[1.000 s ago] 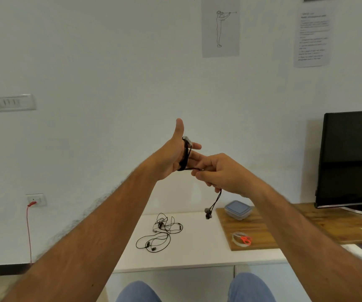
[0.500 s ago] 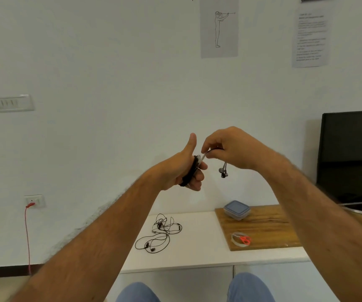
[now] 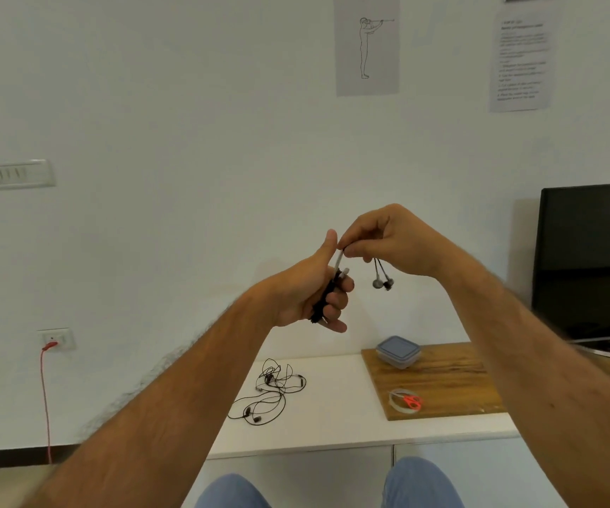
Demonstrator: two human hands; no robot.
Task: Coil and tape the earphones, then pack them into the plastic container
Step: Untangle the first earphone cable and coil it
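1. A wooden board [image 3: 443, 383] lies on the white cabinet top [image 3: 333, 416]; it serves here as the landmark. Left of the board, on the bare white top, lies a loose tangle of spare earphones [image 3: 270, 394].
2. On the near part of the board sit a tape roll [image 3: 399, 401] and red-handled scissors [image 3: 411, 400], touching or overlapping. Right of the board stands a dark monitor [image 3: 589, 258].
3. On the wall above the board hang a sheet with a figure drawing [image 3: 366, 44] and a printed sheet [image 3: 521, 62]. Far left of the board are a switch plate [image 3: 13, 174] and a socket with a red cable [image 3: 45, 397].
4. Both hands are raised well above the board, against the wall, nothing between them and the camera.
5. The left hand [image 3: 307, 295] has its fingers curled, thumb upright, with the black earphone cable [image 3: 327, 293] wound around them.
6. The right hand [image 3: 391, 240] pinches the cable end between thumb and fingertips just beside the left thumb; two earbuds [image 3: 382, 283] dangle below it.
7. The plastic container [image 3: 398, 352] sits on the far left corner of the board, its lid on; whether anything is inside cannot be told.
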